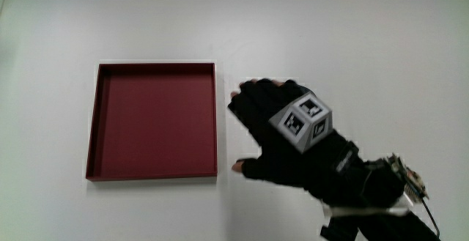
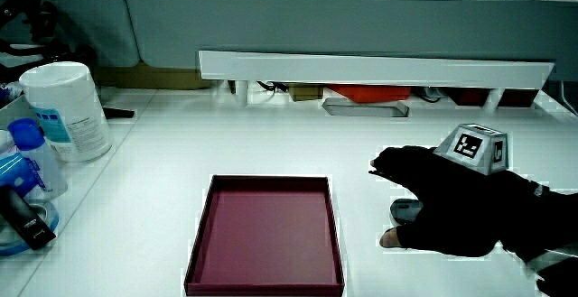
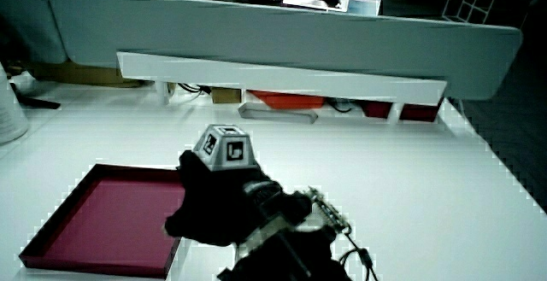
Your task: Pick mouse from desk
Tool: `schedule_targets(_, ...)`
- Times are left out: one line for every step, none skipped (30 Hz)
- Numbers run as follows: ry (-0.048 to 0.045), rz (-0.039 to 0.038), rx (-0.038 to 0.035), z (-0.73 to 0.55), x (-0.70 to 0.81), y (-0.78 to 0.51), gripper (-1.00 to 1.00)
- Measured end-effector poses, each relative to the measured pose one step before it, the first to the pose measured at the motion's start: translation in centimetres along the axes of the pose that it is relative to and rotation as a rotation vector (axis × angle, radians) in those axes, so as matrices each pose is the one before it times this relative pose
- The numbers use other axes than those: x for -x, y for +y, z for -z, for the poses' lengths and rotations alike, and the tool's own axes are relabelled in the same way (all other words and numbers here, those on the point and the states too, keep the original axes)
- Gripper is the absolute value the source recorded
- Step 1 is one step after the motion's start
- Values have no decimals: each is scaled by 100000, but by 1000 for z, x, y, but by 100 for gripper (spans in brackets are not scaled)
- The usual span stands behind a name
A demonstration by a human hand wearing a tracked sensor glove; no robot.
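The gloved hand (image 1: 258,132) lies on the white table beside the red tray (image 1: 217,116), with its patterned cube (image 1: 302,121) on top. Its fingers and thumb curl down around a grey mouse (image 2: 405,209). Only a small part of the mouse shows, in a side view, between the thumb and the fingers, and it rests on the table. The main view hides the mouse fully under the palm. In both side views the hand (image 2: 397,203) (image 3: 214,202) sits next to the tray (image 2: 336,234) (image 3: 102,213). The tray holds nothing.
A white canister (image 2: 67,107), a blue-capped bottle (image 2: 25,157) and a black item (image 2: 27,220) stand at the table's edge, with the tray between them and the hand. A low white shelf (image 2: 375,66) runs along the grey partition (image 2: 343,17).
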Motion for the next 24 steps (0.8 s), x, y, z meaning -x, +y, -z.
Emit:
schedule_targets(3225,2729,1761,371,-1003,372,0)
schedule_targets(2983,1514,1560,-17,-620,217,0)
schedule_targets(2983,1514,1560,-39,-616,226,0)
schedule_targets(-1342,2125,-90,237,-873,323,0)
schedule_targets(983,2089,-623,-199,-364,79,0)
schedule_targets(-500,1541,293,114,-688,296,0)
schedule_targets(4124,1618,1656,161,-726,321,0)
schedule_targets(1760,707,8,-330,-58,-36,0)
schedule_targets(-1858,1978,-244,258,-799,386,0)
schedule_targets(-691,2196,-628,17,-531,213,0)
schedule_targets(3742,1358,1986,91,-620,270,0)
schedule_targets(1076,823,110,-239,-139,-10,0)
schedule_targets(-19,2202,924,275,-783,414,0)
schedule_targets(1147,1939,391,173,-600,329,0)
schedule_targets(415,945,748,110,-435,266,0)
schedule_targets(477,1252,-193,-28,-311,161,0)
schedule_targets(333,1627,864,163,-512,316,0)
schedule_targets(1104,1062,1205,155,-470,305,0)
schedule_targets(-280,2568,-92,229,-633,395,0)
schedule_targets(377,1372,149,123,-408,269,0)
schedule_targets(419,674,206,31,-177,117,0)
schedule_targets(972,1282,1513,260,-491,383,0)
schedule_targets(-30,1054,702,133,-312,228,0)
schedule_targets(574,1130,606,209,-461,338,0)
